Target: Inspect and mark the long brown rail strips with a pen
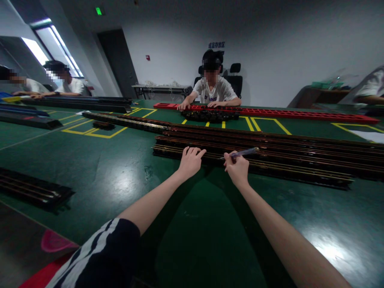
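Long dark strips with gold and copper-coloured lines [285, 162] lie side by side across the green table in front of me. My left hand [191, 162] rests on the near strip's edge, index finger stretched out, holding nothing that I can see. Pinched in my right hand [237, 169] is a slim pen-shaped tool [246, 152] with a translucent bluish handle. Its thin tip points left, at the near strip; whether it touches cannot be made out. The strips' fine details are too dark to tell.
Across the table [192, 224], a person [214, 90] handles a dark bundle [210, 115] beside a long red slotted rail [300, 114]. More dark strips [33, 188] lie at left, and a small dark bundle [103, 125] sits within yellow tape markings. Other people sit at both sides.
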Demonstrator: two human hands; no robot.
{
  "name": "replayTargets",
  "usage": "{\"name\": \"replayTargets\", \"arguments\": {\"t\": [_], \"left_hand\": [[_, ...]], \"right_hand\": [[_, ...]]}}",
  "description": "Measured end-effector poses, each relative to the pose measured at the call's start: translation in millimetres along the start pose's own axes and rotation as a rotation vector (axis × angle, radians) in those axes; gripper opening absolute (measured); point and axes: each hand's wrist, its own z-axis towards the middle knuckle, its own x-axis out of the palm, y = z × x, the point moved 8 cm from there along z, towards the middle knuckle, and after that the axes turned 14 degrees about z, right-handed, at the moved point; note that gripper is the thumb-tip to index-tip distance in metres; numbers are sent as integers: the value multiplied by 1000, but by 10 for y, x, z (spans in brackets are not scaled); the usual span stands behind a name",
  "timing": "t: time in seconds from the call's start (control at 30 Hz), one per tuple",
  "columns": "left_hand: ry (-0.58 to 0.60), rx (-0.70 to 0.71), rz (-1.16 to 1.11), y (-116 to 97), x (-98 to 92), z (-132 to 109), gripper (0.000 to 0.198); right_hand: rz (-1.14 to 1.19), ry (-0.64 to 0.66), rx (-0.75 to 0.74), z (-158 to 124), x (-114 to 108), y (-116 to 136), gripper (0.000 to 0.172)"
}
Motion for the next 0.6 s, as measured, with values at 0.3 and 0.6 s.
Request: {"name": "replayTargets", "arguments": {"t": [0.3,0.6], "left_hand": [[12,-3,1,2,-2,-3,47],[22,-4,-4,5,6,-1,47]], "right_hand": [[0,-16,5,6,-12,-1,46],[37,-84,41,-17,-77,-10,46]]}}
